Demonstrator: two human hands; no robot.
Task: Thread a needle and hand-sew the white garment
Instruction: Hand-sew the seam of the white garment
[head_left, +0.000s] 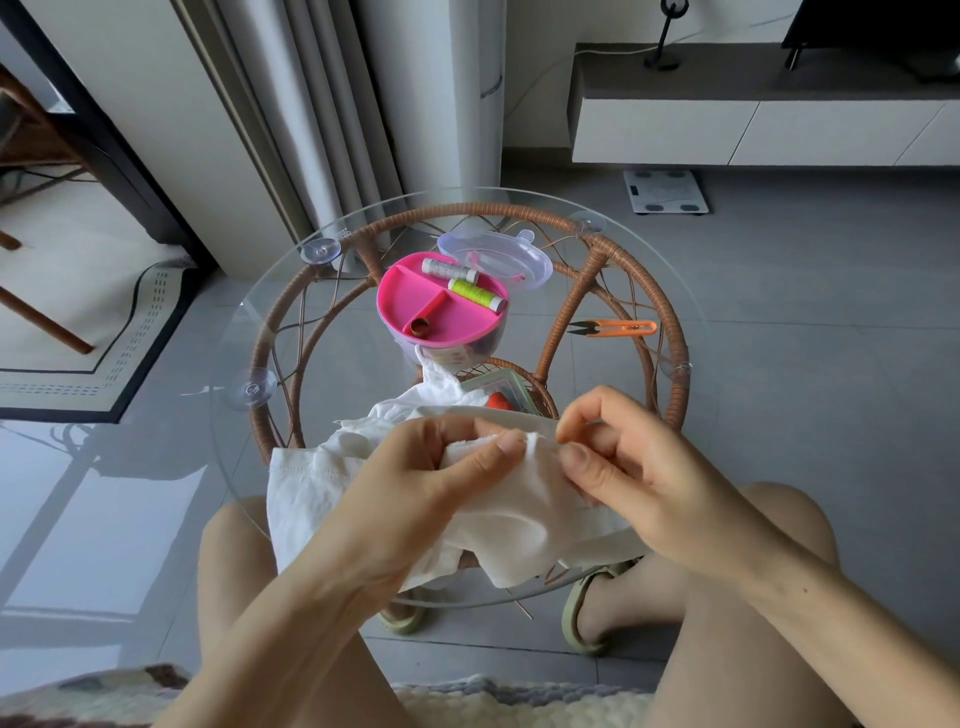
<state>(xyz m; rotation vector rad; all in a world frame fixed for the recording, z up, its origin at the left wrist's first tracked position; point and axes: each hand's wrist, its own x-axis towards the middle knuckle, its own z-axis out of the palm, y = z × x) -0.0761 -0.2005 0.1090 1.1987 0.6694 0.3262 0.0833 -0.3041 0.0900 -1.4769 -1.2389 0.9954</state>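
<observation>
The white garment (332, 483) lies bunched on the near part of the round glass table (244, 322). My left hand (431, 473) grips a fold of it, thumb and fingers pinched on the cloth. My right hand (618, 467) pinches at the fabric edge right beside the left thumb; thumb and forefinger are closed there, apparently on a needle too thin to make out. No thread is visible between the hands.
A pink sewing kit tray (415, 301) holds a grey spool (449, 270), a green spool (477, 294) and a thimble (418, 326); its clear lid (498, 257) lies behind. Orange thread snips (618, 327) rest on the right. A small green box (509, 392) sits behind the garment.
</observation>
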